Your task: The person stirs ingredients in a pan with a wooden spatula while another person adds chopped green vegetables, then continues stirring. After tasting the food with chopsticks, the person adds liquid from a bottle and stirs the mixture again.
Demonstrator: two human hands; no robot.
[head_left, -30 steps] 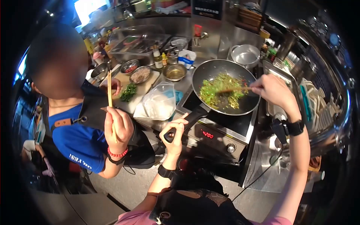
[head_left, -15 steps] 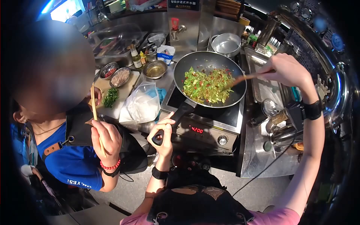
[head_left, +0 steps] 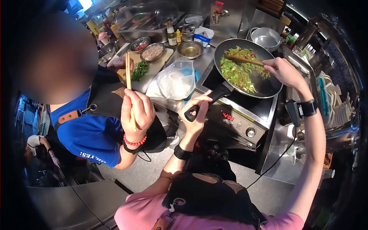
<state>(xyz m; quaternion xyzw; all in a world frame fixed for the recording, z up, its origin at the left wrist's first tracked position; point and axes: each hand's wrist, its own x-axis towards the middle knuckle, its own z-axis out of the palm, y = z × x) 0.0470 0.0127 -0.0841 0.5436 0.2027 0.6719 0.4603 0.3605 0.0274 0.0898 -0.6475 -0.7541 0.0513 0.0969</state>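
My left hand [head_left: 194, 112] is wrapped round the black handle of a dark frying pan [head_left: 268, 89], which sits on an induction cooker [head_left: 239, 119] with a red display reading 4200. Chopped green vegetables [head_left: 242, 74] with red bits lie mostly in the left and middle of the pan. My right hand [head_left: 285, 72] grips a wooden spatula [head_left: 247, 60]; its blade rests in the food near the pan's upper left side. At the left, a co-worker's hand [head_left: 138, 111] with a red bead bracelet holds chopsticks [head_left: 128, 74] upright.
Beside the cooker lie a white plastic bag [head_left: 171, 82] and a cutting board [head_left: 163, 61] with chopped greens [head_left: 139, 71] and bowls. A metal bowl of yellowish liquid [head_left: 190, 50] stands behind. An empty pot [head_left: 265, 37] is beyond the pan; stacked dishes [head_left: 337, 99] stand at right.
The view has turned, so the scene sits further right. My right hand has swung the spatula from the pan's right side to its upper left, and the food has shifted left. My left hand keeps the handle.
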